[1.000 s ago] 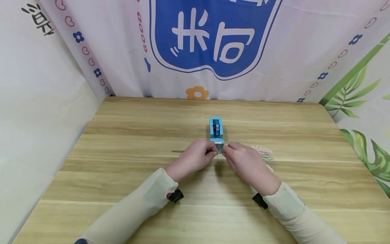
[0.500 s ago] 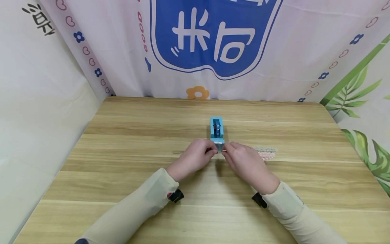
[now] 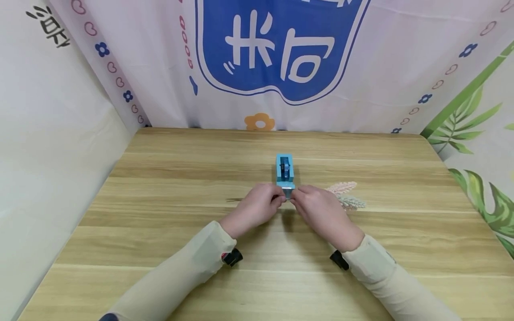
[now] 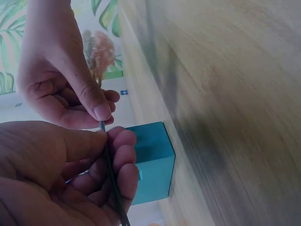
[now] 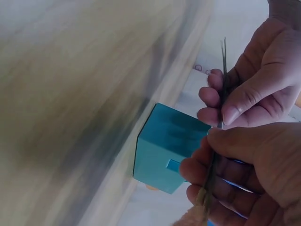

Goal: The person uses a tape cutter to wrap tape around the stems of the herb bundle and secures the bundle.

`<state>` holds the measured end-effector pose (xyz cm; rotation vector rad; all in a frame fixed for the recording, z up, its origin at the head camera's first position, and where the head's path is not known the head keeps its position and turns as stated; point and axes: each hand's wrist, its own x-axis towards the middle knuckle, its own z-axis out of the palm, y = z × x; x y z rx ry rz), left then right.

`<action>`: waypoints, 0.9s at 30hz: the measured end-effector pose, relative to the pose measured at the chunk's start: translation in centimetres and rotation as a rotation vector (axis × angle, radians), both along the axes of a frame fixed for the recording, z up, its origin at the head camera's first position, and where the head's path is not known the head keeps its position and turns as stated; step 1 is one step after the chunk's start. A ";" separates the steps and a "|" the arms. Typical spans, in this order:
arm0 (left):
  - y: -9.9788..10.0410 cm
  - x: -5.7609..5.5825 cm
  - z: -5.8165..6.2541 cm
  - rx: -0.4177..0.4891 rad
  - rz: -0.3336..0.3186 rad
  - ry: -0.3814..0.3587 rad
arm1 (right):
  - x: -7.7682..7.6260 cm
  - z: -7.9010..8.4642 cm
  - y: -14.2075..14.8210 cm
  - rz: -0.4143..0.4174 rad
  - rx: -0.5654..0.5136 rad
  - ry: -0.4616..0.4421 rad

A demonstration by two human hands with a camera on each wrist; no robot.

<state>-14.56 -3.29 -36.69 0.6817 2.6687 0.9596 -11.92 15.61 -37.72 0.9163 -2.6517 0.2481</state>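
Note:
Between both hands runs a thin bundle of dark stems, whose bare ends point(image 3: 233, 199) stick out to the left. Fluffy, crocheted-looking flower heads top it on the right, one pink point(image 3: 343, 186) and one pale green point(image 3: 352, 203). My left hand point(image 3: 261, 203) pinches the stems between thumb and fingers. Close beside it, my right hand point(image 3: 321, 211) pinches them nearer the flower heads. A blue tape dispenser point(image 3: 279, 176) stands just beyond the fingertips, its front end towards me. In the right wrist view a glossy streak point(image 5: 240, 186), perhaps clear tape, shows among the right fingers.
The wooden table point(image 3: 180, 165) stretches around the hands, with its far edge against a printed curtain point(image 3: 160, 80). A white wall covering point(image 3: 60, 133) borders the left side, a leaf-patterned one point(image 3: 478, 138) the right.
The flower heads have turned about the stems: green lay above pink half a second ago, and pink now lies above green. Both hands stay almost in place; the dispenser has not moved.

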 end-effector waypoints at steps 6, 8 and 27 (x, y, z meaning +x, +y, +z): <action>0.0 0.0 -0.1 0.021 0.015 0.009 | -0.2 0.2 -0.1 -0.017 0.010 -0.058; 0.1 -0.1 -0.1 0.022 0.020 0.022 | -0.3 0.2 -0.1 -0.029 0.013 -0.063; 0.2 -0.5 -0.3 0.058 0.055 0.029 | -0.8 0.1 -0.2 -0.062 0.000 -0.042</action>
